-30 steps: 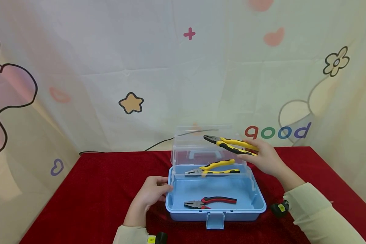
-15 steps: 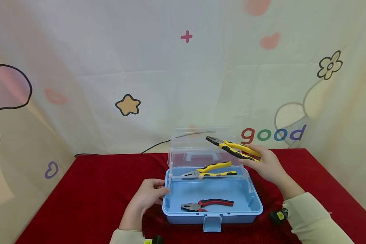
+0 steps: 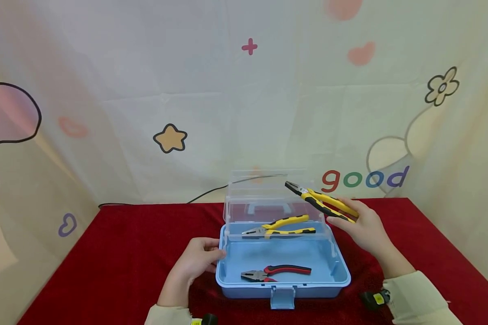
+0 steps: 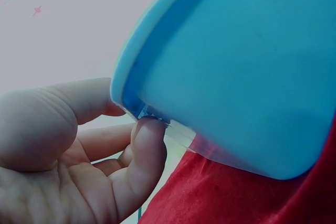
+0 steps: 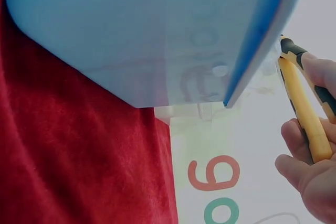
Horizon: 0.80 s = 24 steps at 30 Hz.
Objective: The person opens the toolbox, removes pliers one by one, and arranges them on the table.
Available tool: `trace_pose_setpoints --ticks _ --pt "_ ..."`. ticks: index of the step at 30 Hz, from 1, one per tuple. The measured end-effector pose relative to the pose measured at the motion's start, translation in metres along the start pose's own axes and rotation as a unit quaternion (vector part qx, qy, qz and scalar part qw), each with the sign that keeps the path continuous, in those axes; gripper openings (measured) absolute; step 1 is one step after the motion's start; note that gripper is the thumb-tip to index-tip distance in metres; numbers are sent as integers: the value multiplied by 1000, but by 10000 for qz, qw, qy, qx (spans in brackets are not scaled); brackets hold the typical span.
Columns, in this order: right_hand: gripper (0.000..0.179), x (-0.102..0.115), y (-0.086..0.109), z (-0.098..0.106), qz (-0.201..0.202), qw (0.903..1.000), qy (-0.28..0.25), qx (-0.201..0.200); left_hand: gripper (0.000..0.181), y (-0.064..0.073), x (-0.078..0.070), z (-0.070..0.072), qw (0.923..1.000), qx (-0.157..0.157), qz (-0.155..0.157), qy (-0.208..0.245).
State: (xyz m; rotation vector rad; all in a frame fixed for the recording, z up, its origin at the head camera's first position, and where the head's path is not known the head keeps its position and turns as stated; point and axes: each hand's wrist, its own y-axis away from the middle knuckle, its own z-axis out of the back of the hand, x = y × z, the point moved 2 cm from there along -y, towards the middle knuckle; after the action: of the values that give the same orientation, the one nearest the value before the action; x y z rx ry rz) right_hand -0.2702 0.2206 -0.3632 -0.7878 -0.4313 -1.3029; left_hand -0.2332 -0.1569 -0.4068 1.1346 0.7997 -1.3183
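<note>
While yellow-and-black pliers [image 3: 316, 202] hang above the far right of the blue toolbox [image 3: 244, 292], the right hand [image 3: 365, 225] clamps thumb and fingers on their handles. The left hand [image 3: 199, 259] pinches the toolbox's left rim. Inside, a second yellow pair [image 3: 286, 221] lies far, red-and-black pliers [image 3: 288, 269] near. Red cloth [image 3: 138, 253] spreads beneath.

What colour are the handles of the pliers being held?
The handles are yellow and black, clearest in the head view.
</note>
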Motion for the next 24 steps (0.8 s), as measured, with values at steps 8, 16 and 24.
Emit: trace_pose_setpoints --ticks 8,16,24 --pt "68 -6 9 3 -86 9998 41 -194 40 0 0 0 10000 -9 21 37" --pt "68 -11 15 5 -161 9989 93 -433 39 -1 -2 1 10000 -42 -13 -15" --pt "69 -18 20 2 -235 9986 -5 -481 40 0 -1 1 10000 -64 38 -37"
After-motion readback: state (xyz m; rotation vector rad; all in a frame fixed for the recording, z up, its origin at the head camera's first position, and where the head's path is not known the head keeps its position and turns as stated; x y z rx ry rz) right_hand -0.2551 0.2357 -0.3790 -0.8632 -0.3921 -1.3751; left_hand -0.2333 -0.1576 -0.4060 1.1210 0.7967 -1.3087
